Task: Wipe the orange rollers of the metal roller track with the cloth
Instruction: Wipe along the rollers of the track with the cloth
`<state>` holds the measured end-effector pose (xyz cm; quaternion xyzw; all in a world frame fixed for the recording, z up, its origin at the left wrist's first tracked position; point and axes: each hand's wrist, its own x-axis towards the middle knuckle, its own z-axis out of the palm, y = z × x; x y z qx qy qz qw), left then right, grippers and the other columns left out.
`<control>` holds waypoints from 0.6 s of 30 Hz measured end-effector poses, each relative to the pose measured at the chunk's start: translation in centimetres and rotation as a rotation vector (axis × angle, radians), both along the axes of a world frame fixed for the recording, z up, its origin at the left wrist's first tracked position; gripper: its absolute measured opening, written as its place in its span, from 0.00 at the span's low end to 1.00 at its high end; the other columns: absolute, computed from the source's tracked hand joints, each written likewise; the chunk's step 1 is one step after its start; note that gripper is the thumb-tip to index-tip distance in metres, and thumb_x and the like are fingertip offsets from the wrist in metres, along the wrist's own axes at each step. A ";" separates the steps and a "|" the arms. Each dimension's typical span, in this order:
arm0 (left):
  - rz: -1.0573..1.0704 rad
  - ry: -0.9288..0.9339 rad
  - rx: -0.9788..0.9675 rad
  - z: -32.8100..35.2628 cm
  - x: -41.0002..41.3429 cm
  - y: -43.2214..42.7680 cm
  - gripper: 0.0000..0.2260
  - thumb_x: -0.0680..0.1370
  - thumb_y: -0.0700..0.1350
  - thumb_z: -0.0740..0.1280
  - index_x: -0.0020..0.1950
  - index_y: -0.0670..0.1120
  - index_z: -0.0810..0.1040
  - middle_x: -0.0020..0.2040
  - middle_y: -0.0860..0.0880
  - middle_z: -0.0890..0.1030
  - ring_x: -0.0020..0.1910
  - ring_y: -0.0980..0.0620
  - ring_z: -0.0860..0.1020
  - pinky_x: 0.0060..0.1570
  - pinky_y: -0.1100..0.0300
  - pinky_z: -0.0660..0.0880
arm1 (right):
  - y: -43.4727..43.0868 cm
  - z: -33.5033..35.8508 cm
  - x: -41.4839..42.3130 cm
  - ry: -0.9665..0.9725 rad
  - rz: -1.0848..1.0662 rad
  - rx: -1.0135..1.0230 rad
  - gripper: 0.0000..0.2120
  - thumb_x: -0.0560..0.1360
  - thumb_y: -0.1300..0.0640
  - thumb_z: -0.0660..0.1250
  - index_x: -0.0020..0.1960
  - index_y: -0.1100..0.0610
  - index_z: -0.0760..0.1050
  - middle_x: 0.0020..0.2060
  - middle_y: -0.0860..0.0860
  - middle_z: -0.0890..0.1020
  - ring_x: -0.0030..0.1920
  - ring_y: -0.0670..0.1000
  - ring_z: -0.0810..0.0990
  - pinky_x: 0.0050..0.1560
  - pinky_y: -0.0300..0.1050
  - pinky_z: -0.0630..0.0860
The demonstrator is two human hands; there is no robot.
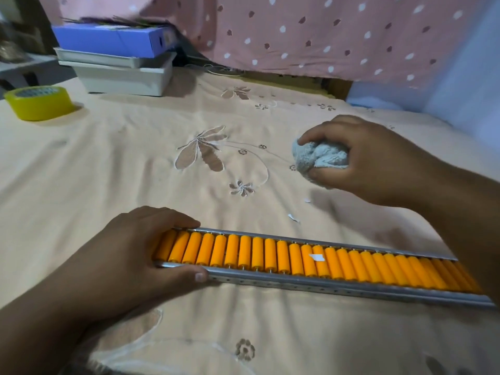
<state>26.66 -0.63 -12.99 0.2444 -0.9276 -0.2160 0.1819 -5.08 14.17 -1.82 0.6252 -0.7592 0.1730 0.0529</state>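
A long metal roller track (pixel 311 282) lies across the beige embroidered bedsheet, filled with several orange rollers (pixel 244 253). A small white scrap (pixel 316 257) sits on the rollers near the middle. My left hand (pixel 130 255) clamps the track's left end, fingers over the far rail and thumb on the near rail. My right hand (pixel 359 161) is raised above and behind the track, apart from it, with a bunched pale blue-grey cloth (pixel 316 159) gripped in its fingers. The track's right end runs under my right forearm.
A yellow tape roll (pixel 38 102) stands at the far left. Stacked white trays (pixel 121 74) with a blue box (pixel 113 39) on top sit at the back left. A pink dotted fabric (pixel 324 33) hangs behind. Small white scraps (pixel 293 217) lie on the sheet (pixel 135 163).
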 end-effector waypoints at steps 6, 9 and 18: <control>-0.010 0.005 0.010 0.1 -0.1 0.0 0.32 0.61 0.80 0.66 0.61 0.69 0.73 0.56 0.71 0.74 0.55 0.68 0.74 0.44 0.64 0.73 | 1.6 2.0 3.2 -0.131 0.055 -0.079 0.22 0.69 0.41 0.71 0.63 0.34 0.73 0.54 0.35 0.76 0.51 0.35 0.76 0.42 0.33 0.72; -0.012 0.005 0.007 0.2 -0.1 0.0 0.31 0.61 0.79 0.66 0.61 0.69 0.73 0.56 0.71 0.74 0.55 0.68 0.74 0.43 0.65 0.73 | 1.8 0.9 6.5 -0.152 0.180 0.056 0.23 0.69 0.40 0.70 0.63 0.34 0.72 0.53 0.36 0.76 0.51 0.37 0.77 0.44 0.35 0.76; -0.013 0.018 0.024 -0.2 0.0 -0.2 0.31 0.61 0.79 0.68 0.61 0.69 0.74 0.54 0.69 0.77 0.54 0.65 0.76 0.46 0.61 0.75 | 0.2 -3.9 9.6 -0.080 0.416 0.260 0.22 0.72 0.52 0.71 0.64 0.42 0.74 0.55 0.41 0.76 0.54 0.40 0.75 0.54 0.36 0.71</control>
